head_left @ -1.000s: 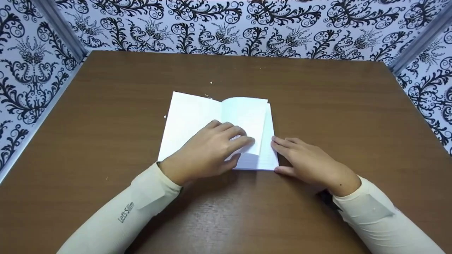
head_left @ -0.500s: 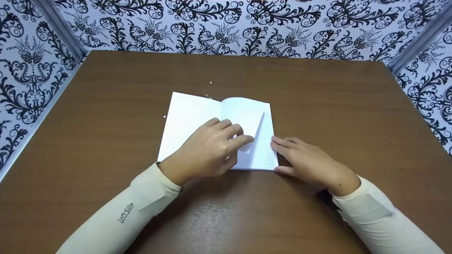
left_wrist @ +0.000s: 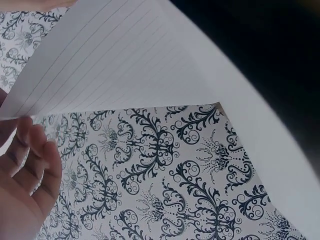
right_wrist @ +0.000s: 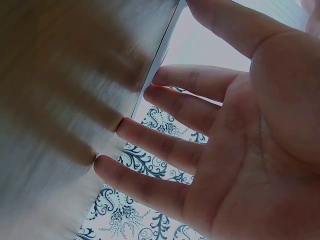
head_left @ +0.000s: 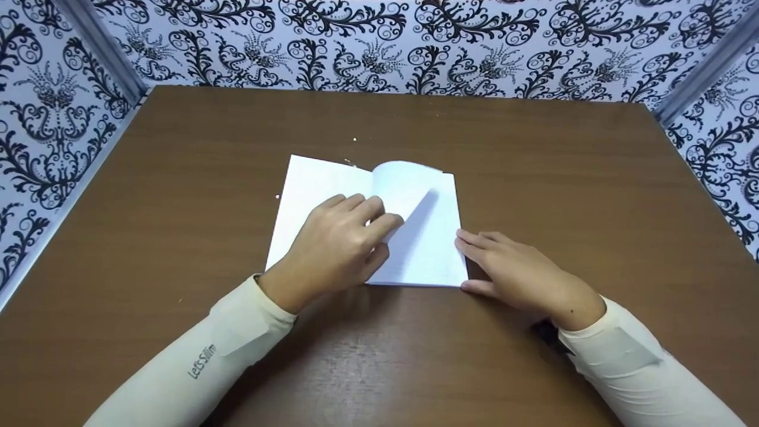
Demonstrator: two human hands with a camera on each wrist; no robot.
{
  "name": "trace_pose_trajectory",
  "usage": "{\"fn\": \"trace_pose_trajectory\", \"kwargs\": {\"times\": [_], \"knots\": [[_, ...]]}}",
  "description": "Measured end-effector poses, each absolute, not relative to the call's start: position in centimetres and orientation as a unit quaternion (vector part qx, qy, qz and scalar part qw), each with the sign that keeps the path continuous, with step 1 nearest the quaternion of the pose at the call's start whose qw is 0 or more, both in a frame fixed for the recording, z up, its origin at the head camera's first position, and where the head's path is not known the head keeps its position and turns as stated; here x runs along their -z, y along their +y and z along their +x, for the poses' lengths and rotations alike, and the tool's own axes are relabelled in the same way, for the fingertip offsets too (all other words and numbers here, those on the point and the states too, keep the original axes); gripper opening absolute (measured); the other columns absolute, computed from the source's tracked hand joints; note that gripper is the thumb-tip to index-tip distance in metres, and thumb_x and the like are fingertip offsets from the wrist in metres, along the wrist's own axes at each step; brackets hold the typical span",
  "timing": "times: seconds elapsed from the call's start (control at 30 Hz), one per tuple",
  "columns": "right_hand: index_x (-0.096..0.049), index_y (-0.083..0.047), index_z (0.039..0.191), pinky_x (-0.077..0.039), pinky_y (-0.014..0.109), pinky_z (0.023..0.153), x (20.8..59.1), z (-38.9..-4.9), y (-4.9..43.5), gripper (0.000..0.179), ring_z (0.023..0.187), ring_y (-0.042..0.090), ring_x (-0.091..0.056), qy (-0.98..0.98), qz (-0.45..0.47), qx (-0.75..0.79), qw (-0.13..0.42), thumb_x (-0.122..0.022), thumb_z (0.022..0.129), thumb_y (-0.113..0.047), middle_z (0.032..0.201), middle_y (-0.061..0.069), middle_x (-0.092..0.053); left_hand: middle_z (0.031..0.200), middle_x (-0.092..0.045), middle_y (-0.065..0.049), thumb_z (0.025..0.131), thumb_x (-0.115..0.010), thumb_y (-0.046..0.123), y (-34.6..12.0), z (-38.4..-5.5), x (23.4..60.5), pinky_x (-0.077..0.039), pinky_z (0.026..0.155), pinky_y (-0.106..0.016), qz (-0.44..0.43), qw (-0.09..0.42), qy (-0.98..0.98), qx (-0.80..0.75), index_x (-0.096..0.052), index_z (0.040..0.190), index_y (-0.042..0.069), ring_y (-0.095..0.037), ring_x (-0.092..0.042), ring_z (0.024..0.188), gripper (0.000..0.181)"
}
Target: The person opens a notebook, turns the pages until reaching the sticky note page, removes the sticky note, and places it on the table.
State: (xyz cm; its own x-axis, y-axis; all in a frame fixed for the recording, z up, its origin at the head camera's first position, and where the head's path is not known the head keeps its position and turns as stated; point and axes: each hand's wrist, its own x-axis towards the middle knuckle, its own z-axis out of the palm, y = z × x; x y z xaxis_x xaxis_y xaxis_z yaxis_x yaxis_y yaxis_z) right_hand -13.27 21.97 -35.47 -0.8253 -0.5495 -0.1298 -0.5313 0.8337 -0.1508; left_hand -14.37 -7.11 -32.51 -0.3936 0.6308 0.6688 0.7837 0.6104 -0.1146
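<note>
An open notebook [head_left: 424,249] with white pages lies in the middle of the table. My left hand [head_left: 338,237] pinches the near corner of a page between thumb and forefinger and holds it lifted toward the left, so the page arches at its far edge. In the left wrist view that ruled page [left_wrist: 115,55] hangs from the fingers of my left hand [left_wrist: 30,175]. My right hand [head_left: 510,267] rests at the notebook's right edge, fingertips against it and thumb by the near corner. The right wrist view shows straight fingers on my right hand [right_wrist: 240,130].
The brown wooden table [head_left: 533,166] spreads around the notebook. Tiny white scraps [head_left: 350,162] lie beyond and left of it. Patterned wall panels [head_left: 379,47] stand along the back and both sides.
My left hand has drawn a page corner leftward, lifting it off the right-hand side; a page seen half turned a second ago has flattened or gone from sight. The right hand has stayed still.
</note>
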Motion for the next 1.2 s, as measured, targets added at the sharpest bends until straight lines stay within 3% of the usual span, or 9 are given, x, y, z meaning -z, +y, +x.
{"fn": "trace_pose_trajectory", "kwargs": {"times": [0.43, 0.6, 0.83, 1.2], "knots": [[-0.044, -0.004, 0.149, -0.047, 0.059, 0.1, 35.3, -13.2, 22.0, 0.07, 0.138, 0.039, -0.046, 0.955, -0.281, 0.048, 0.088, -0.069, 0.093, -0.037, 0.157, 0.012, -0.043, 0.069, -0.054, 0.001, 0.081, -0.06, 0.003, -8.7, -14.3, 33.2, -0.04, 0.043, -0.027, -0.398, 0.404, -0.812, 0.137, -0.067, 0.089, 0.012, -0.013, -0.047, 0.051, 0.014], [-0.044, -0.004, 0.149, -0.047, 0.058, 0.1, 35.4, -13.1, 22.1, 0.07, 0.137, 0.039, -0.047, 0.955, -0.28, 0.047, 0.087, -0.069, 0.093, -0.037, 0.156, 0.011, -0.044, 0.067, -0.052, 0.001, 0.084, -0.06, 0.006, -9.2, -14.3, 33.3, -0.037, 0.04, -0.027, -0.367, 0.428, -0.812, 0.15, -0.065, 0.085, 0.011, -0.013, -0.046, 0.047, 0.008], [-0.045, -0.002, 0.149, -0.046, 0.057, 0.103, 35.7, -13.1, 22.0, 0.069, 0.136, 0.04, -0.047, 0.953, -0.289, 0.047, 0.085, -0.069, 0.093, -0.036, 0.155, 0.013, -0.044, 0.068, -0.056, -0.001, 0.085, -0.066, 0.011, -10.0, -13.6, 32.8, -0.038, 0.038, -0.033, -0.296, 0.405, -0.854, 0.138, -0.066, 0.085, 0.01, -0.018, -0.05, 0.046, 0.001], [-0.044, -0.003, 0.149, -0.045, 0.057, 0.104, 35.4, -13.2, 22.0, 0.069, 0.138, 0.039, -0.046, 0.954, -0.284, 0.048, 0.088, -0.068, 0.094, -0.036, 0.156, 0.013, -0.043, 0.061, -0.055, -0.007, 0.085, -0.065, 0.012, -10.6, -12.6, 31.4, -0.032, 0.034, -0.04, -0.203, 0.343, -0.915, 0.061, -0.056, 0.073, 0.006, -0.024, -0.045, 0.039, 0.016]]}}
